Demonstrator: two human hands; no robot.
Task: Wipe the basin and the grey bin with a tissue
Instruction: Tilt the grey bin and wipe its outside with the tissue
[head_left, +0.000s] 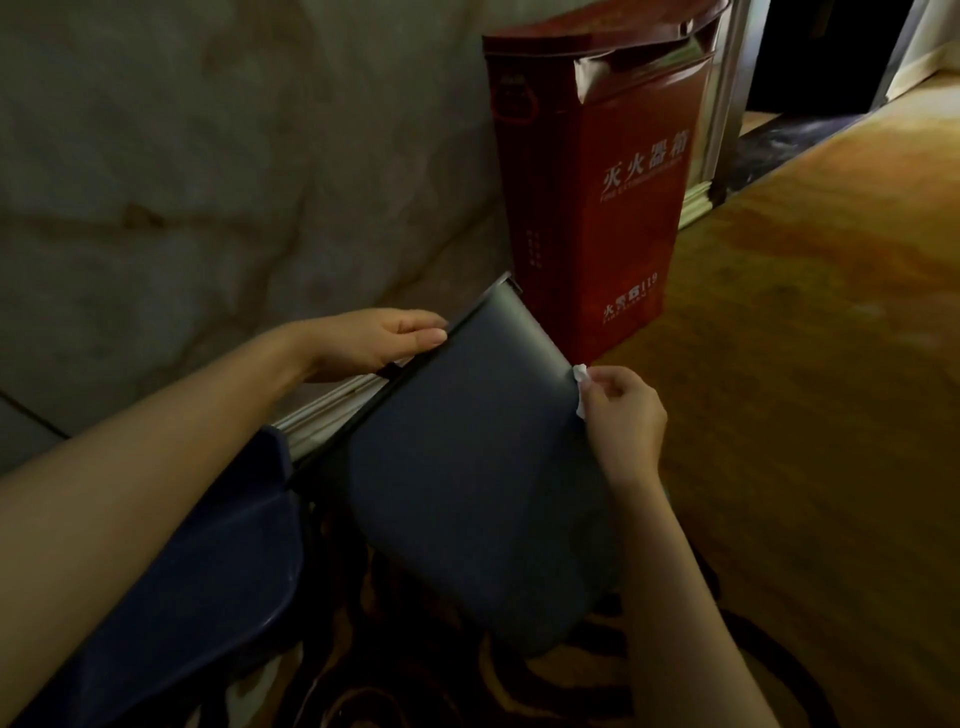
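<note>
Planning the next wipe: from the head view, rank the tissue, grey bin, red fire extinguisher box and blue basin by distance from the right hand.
1. tissue, pinched in the right hand.
2. grey bin, beside it, touched by the tissue.
3. red fire extinguisher box, beyond.
4. blue basin, far left.

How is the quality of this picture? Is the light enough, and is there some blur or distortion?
Head view: dim, warm light, brightest on the carpet at right; the blue basin at lower left sinks into shadow. The grey bin shows a soft sheen, no hard glare. The left hand, the right hand and the white tissue are fairly sharp. The wide lens bends the red box and the wall.
</note>
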